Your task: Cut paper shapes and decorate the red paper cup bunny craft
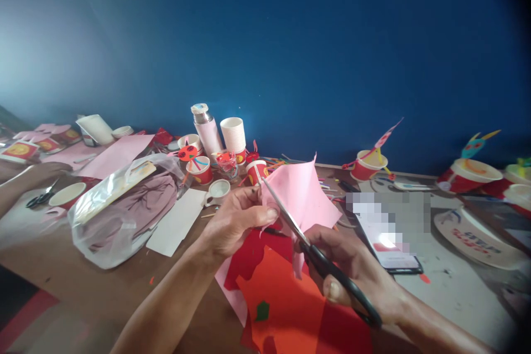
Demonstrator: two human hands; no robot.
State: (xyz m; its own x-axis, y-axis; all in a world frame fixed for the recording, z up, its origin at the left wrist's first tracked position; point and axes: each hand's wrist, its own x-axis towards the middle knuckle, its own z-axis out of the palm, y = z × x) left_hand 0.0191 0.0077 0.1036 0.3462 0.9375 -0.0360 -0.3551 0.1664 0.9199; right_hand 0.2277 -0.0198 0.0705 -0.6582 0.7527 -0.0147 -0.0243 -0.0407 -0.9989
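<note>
My left hand (240, 218) pinches the left edge of a pink sheet of paper (301, 185), which is held up off the table with ragged, pointed edges. In my right hand (352, 265) is a pair of scissors (319, 260) with black handles, thumb and fingers around the grips. The blades reach up and to the left, across the paper close to my left thumb. Beneath both hands lie orange paper (286, 298) and red paper (269, 251), with a small green scrap (262, 311) on the orange one.
Left of my hands are a clear plastic bag (112, 243), a white card (178, 224) and a small mug (218, 191). A pink flask (207, 133) and stacked paper cups (233, 135) stand behind. At right lie a phone (388, 238) and decorated cups (369, 165). Another person's hand (52, 170) is far left.
</note>
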